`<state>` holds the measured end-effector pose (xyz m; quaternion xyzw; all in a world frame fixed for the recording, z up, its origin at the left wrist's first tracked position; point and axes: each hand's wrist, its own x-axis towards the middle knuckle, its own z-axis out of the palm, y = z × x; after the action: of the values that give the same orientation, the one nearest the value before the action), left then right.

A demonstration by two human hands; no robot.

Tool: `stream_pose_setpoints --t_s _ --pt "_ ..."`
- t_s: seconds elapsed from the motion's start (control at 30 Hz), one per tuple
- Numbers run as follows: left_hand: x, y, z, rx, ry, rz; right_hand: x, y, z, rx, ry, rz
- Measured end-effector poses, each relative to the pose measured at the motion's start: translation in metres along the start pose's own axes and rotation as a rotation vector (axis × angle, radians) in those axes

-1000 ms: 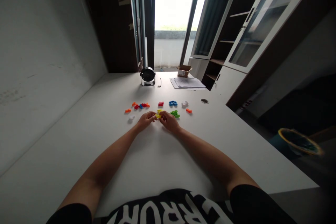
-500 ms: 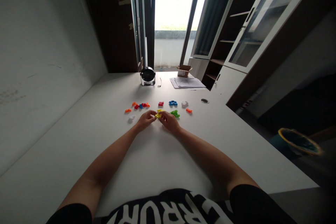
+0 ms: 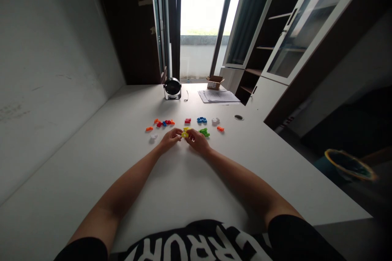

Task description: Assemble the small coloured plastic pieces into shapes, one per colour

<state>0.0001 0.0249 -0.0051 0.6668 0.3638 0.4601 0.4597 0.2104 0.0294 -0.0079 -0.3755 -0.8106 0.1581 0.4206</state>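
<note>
Small yellow plastic toy pieces (image 3: 185, 134) are between my two hands, low over the white table (image 3: 190, 183). My left hand (image 3: 170, 140) is closed, its thumb and fingers pinching at the left edge of the yellow pieces. From the other side my right hand (image 3: 197, 140) grips them with bent fingers. Their exact shape is partly covered by my fingertips. Just right of my right hand lies a green toy piece (image 3: 204, 132). A white piece (image 3: 153, 138) rests left of my left hand.
Beyond my hands lie a red piece (image 3: 188, 120), a blue piece (image 3: 201, 120), a white piece (image 3: 215, 121) and an orange piece (image 3: 220, 129). Several mixed pieces (image 3: 164, 123) sit at left. Farther back are a round black device (image 3: 172, 89), papers (image 3: 219, 96) and a cardboard box (image 3: 214, 82).
The yellow pieces have turned slightly between my fingers and show more of the near face. Both arms stay in nearly the same place.
</note>
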Motion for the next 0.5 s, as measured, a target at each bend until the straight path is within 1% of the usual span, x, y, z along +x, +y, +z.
stream_pose_setpoints --t_s 0.2,0.37,0.5 --pt "0.002 -0.002 0.001 0.013 -0.01 -0.031 0.0 0.0 0.001 0.008 -0.019 -0.029" --pt "0.004 -0.01 0.002 0.009 -0.018 -0.015 -0.001 0.004 0.003 0.014 -0.025 -0.034" --pt "0.002 -0.009 0.001 0.025 -0.017 -0.009 -0.001 0.006 0.005 0.01 -0.025 -0.045"
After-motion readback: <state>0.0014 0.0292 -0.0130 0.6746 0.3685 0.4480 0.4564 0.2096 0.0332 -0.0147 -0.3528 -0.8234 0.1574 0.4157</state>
